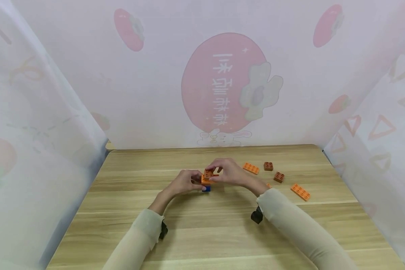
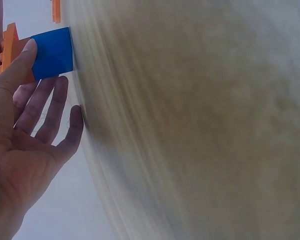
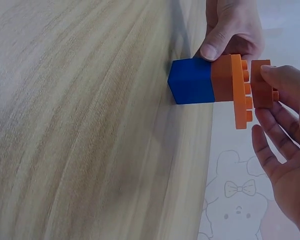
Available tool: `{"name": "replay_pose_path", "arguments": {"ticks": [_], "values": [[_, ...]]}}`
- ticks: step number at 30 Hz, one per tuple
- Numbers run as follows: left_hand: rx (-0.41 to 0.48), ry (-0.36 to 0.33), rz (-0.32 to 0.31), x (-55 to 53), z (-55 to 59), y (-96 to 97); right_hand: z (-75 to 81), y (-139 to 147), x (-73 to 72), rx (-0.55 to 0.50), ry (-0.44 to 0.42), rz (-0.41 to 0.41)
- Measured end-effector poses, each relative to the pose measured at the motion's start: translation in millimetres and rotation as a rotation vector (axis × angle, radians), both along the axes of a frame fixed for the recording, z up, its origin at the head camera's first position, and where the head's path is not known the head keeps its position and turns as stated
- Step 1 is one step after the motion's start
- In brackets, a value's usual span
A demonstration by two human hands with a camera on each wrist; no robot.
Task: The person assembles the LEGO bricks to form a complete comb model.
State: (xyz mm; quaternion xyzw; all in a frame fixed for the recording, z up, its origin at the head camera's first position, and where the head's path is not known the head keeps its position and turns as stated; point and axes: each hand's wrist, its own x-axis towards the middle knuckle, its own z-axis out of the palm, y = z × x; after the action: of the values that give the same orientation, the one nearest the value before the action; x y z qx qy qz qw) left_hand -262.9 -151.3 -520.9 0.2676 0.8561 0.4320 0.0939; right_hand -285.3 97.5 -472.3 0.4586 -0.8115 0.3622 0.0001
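A small stack stands on the table near its middle: a blue block [image 3: 191, 81] at the bottom, a brown brick [image 3: 221, 78] on it, and a flat orange building plate [image 3: 239, 95] on top, studs up. My left hand [image 1: 185, 183] holds the stack from the left, thumb where blue and brown meet in the right wrist view; the other fingers are partly hidden there. Between thumb and fingers, my right hand [image 1: 230, 171] pinches a second brown brick [image 3: 261, 92] right above the orange plate, level with the tips of its studs and not seated down over them.
Right of the hands lie two orange plates [image 1: 251, 168] and two brown bricks [image 1: 268, 166]. Another orange piece [image 1: 269, 185] shows partly behind the right forearm. A printed white cloth [image 1: 155, 112] stands at the wooden table's [image 1: 202, 240] back edge and along both sides.
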Motion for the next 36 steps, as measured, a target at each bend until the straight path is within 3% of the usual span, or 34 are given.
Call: {"name": "replay_pose_path", "arguments": {"ticks": [18, 36], "values": [[-0.004, 0.006, 0.002, -1.6, 0.1, 0.4, -1.1, -6.5, -4.3, 0.074, -0.03, -0.018], [-0.003, 0.006, 0.0, -0.4, 1.3, 0.2, 7.2, -10.2, -3.7, 0.131, -0.103, -0.032]]}}
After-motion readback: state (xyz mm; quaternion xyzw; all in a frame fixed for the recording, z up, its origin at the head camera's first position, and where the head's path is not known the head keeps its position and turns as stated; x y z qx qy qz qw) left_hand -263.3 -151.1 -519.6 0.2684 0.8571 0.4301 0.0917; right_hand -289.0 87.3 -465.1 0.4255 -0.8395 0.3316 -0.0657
